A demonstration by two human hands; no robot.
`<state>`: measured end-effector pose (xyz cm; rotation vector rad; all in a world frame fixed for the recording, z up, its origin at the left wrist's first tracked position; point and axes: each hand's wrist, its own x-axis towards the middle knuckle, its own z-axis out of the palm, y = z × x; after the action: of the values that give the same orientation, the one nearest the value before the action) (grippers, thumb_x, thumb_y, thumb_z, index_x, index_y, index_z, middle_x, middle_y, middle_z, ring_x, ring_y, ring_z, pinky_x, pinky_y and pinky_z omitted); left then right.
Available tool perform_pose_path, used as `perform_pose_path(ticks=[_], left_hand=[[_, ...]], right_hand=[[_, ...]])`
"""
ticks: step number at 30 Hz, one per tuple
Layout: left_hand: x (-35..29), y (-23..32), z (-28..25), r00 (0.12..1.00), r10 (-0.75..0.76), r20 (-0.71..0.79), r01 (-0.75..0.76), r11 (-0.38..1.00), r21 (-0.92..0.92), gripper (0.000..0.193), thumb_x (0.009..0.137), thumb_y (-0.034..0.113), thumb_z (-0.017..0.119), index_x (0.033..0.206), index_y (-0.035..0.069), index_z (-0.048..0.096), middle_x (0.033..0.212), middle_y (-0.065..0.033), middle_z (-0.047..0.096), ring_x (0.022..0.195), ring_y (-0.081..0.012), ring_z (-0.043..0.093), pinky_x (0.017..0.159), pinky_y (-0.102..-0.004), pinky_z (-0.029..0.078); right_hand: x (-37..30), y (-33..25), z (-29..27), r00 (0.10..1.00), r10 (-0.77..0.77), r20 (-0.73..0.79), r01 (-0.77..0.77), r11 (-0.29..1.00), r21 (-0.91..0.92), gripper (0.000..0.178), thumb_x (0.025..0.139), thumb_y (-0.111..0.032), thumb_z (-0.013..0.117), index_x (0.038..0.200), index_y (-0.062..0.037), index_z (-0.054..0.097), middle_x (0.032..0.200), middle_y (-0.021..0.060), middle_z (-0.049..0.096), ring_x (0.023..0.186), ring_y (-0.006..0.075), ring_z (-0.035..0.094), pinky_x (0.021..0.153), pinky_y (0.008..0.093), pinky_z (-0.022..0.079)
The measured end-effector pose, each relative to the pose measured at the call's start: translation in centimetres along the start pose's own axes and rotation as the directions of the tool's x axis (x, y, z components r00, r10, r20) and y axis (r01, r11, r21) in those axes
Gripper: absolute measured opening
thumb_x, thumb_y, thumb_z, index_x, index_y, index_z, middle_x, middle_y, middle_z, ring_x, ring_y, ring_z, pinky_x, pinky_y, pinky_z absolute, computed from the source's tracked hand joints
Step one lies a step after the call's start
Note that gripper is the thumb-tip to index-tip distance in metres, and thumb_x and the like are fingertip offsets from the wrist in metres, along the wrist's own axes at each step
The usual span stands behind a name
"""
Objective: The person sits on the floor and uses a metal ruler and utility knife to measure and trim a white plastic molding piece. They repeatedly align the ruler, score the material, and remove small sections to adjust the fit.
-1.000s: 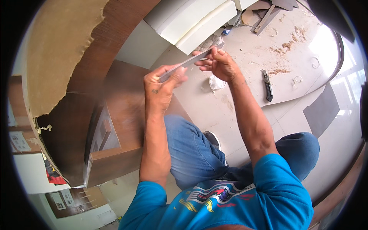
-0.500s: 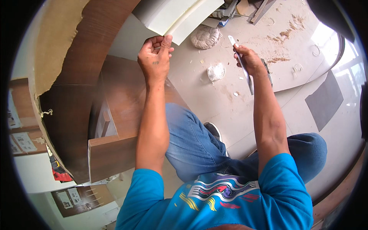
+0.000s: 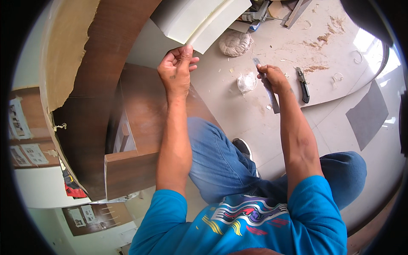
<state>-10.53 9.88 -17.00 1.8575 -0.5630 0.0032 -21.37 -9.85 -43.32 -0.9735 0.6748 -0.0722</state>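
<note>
1. The thin, narrow, flat grey strip [image 3: 269,92], metal-looking, is in the person's right hand [image 3: 275,79], aslant over the pale floor, one end past the fingertips and the other running back beside the wrist
2. The right hand is closed about the strip, thumb and fingers gripping it partway along; it seems a loose carrying hold
3. The left hand [image 3: 176,70] is raised, thumb and index finger brought together, the other fingers loosely curled; the fingertips meet the lower corner of the white, flat-faced panel [image 3: 178,19] with a cream rounded ridge [image 3: 208,24], but whether they touch it or pinch something small cannot be told
4. The step in hand looks like a check with the left fingertips while the strip waits on the other side; a next move with the strip would call for a firmer grip and a choice of which end to lead with
5. Near the strip lies a crumpled, whitish plastic bag [image 3: 246,83]; just beyond the right wrist lies a black utility knife [image 3: 303,86]
6. Farther out are a round off-white cushion [image 3: 235,43], curly tan shavings [image 3: 323,39] and a dark grey four-sided sheet [image 3: 369,114]
</note>
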Motion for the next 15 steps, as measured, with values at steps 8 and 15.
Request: perform_pose_path(ticks=[8, 15], left_hand=[[-0.4, 0.1, -0.4, 1.0, -0.009, 0.009, 0.009, 1.0, -0.014, 0.026, 0.099, 0.02, 0.079, 0.108, -0.003, 0.071, 0.098, -0.011, 0.077, 0.079, -0.0173, 0.077, 0.064, -0.0269, 0.062], [-0.4, 0.4, 0.7, 0.997, 0.067, -0.031, -0.064, 0.995, 0.073, 0.029, 0.102, 0.023, 0.076, 0.11, -0.004, 0.07, 0.097, -0.0125, 0.077, 0.077, -0.018, 0.077, 0.064, -0.026, 0.061]], right_hand=[[0.3, 0.8, 0.6, 0.998, 0.034, -0.051, -0.036, 0.999, -0.032, 0.036, 0.098, -0.037, 0.076, 0.101, -0.0008, 0.072, 0.089, 0.0096, 0.076, 0.07, 0.0162, 0.059, 0.064, 0.0342, 0.047], [1.0, 2.2, 0.8, 0.993, 0.007, -0.117, -0.019, 0.994, -0.108, 0.032, 0.1, -0.032, 0.075, 0.1, -0.0008, 0.071, 0.086, 0.0096, 0.075, 0.067, 0.0177, 0.067, 0.057, 0.0362, 0.05]])
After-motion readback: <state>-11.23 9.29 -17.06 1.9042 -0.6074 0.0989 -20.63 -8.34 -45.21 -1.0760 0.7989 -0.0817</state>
